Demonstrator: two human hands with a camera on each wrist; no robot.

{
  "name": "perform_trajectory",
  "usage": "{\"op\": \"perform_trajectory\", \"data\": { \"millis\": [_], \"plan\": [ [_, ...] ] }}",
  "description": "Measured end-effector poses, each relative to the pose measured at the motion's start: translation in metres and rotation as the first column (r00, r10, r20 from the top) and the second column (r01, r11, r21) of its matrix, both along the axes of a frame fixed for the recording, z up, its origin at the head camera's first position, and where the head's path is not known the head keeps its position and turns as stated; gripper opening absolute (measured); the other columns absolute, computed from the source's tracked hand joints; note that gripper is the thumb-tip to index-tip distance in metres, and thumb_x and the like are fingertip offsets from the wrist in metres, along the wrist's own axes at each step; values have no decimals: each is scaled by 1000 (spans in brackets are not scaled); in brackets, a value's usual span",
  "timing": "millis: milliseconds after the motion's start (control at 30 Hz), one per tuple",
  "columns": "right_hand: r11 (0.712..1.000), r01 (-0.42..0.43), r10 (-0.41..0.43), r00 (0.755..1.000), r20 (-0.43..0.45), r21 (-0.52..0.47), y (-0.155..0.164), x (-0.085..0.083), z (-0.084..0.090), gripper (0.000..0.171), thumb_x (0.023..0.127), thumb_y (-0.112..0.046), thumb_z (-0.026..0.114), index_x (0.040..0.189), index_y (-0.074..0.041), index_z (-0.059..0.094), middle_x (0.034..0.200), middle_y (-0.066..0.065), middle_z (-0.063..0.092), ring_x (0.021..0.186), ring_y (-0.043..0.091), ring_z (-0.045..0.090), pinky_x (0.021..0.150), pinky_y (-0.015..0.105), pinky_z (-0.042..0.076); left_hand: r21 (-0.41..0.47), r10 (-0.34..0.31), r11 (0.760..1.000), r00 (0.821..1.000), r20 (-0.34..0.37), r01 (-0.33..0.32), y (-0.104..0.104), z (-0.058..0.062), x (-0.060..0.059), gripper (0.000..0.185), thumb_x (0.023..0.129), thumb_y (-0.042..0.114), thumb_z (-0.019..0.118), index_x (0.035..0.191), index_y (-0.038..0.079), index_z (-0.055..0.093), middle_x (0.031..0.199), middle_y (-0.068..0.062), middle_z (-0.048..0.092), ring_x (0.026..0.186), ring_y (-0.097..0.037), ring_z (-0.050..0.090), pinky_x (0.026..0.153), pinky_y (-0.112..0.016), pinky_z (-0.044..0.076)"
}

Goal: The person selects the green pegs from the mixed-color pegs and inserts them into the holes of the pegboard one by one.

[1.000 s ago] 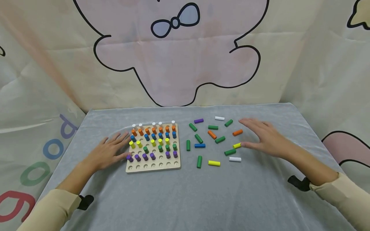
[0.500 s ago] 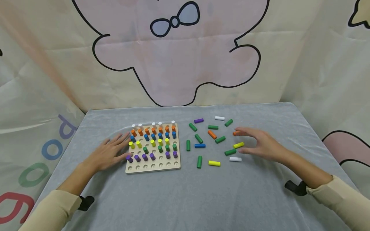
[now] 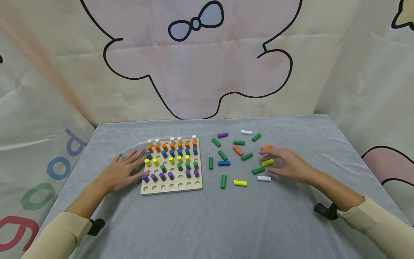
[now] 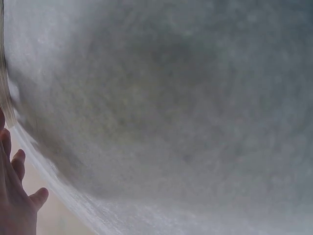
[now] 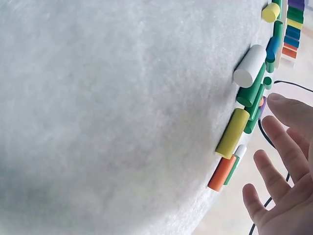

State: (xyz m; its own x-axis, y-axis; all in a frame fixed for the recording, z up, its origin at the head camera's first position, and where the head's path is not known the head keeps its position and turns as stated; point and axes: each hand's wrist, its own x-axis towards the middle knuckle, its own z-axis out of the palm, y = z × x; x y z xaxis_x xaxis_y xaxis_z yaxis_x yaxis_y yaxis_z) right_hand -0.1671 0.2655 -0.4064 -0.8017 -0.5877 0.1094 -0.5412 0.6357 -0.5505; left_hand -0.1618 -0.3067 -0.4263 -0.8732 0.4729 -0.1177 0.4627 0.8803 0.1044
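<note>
- Since a second ago the right hand (image 3: 288, 166) has drawn in toward the person and leftward, from a flat spread above the loose pegs to a spot right over the yellow peg (image 3: 267, 163); the left hand (image 3: 124, 172) has not shifted.
- That puts the right hand's fingers (image 3: 270, 154) on the point of taking one peg, I judge; they are loosely bent and spread, and nothing is gripped yet.
- From the right wrist view the fingers (image 5: 274, 161) hang clear of the yellow peg (image 5: 233, 133); whether the thumb touches it I cannot tell, since the head view is too small there.
- The yellow peg is a short, smooth cylinder lying on its side on the grey cloth of the bench (image 3: 226, 223), between an orange peg (image 3: 267, 147) behind it and a green peg (image 3: 258, 170) just in front, with a white peg (image 3: 263, 178) nearer still.
- The left hand lies flat, fingers straight, on the cloth against the left edge of the wooden peg board (image 3: 171, 189), holding nothing.
- The board carries rows of upright pegs, with its front row of holes bare.
</note>
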Motion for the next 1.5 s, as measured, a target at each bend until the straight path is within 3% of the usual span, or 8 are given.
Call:
{"op": "perform_trajectory", "data": {
  "millis": [267, 567, 933, 1167, 1500],
  "plan": [
    [999, -29, 28, 999, 44, 27, -1, -1, -5, 58, 80, -1, 81, 133, -4, 59, 110, -4, 74, 107, 18, 68, 97, 59, 43, -16, -15, 1000, 1000, -9, 15, 2, 3, -1, 75, 99, 57, 48, 156, 9, 33, 164, -14, 22, 148, -42, 21, 110, -71, 16],
    [996, -40, 44, 998, -45, 81, -4, 0, -11, 54, 77, 1, 82, 128, -4, 63, 109, -3, 75, 100, 15, 71, 97, 58, 42, -50, -33, 998, 999, -6, 33, 4, 2, -4, 76, 100, 57, 46, 155, 7, 33, 162, -14, 27, 147, -39, 25, 113, -68, 15],
    [993, -22, 35, 994, -107, 119, -6, -1, -19, 49, 77, 0, 83, 122, -5, 67, 108, -2, 74, 106, 22, 66, 96, 55, 44, -57, -51, 997, 999, -13, 50, 4, 4, -7, 76, 99, 57, 48, 153, 6, 37, 160, -16, 31, 145, -40, 31, 111, -70, 19],
    [991, -8, 23, 994, -106, 134, -11, -1, -17, 46, 79, -2, 81, 123, -6, 67, 107, -3, 73, 106, 23, 64, 96, 56, 44, -78, -69, 995, 997, -27, 67, 6, 5, -7, 75, 99, 56, 49, 152, 4, 39, 158, -18, 34, 143, -40, 34, 109, -71, 21],
    [996, -3, 14, 994, -111, 92, -20, 0, -6, 45, 80, -2, 81, 122, -7, 68, 101, -6, 71, 97, 17, 65, 88, 47, 51, -90, -76, 993, 997, -26, 73, 6, 7, -7, 74, 99, 54, 50, 152, 3, 39, 157, -19, 34, 142, -41, 35, 108, -71, 24]
  ]
}}
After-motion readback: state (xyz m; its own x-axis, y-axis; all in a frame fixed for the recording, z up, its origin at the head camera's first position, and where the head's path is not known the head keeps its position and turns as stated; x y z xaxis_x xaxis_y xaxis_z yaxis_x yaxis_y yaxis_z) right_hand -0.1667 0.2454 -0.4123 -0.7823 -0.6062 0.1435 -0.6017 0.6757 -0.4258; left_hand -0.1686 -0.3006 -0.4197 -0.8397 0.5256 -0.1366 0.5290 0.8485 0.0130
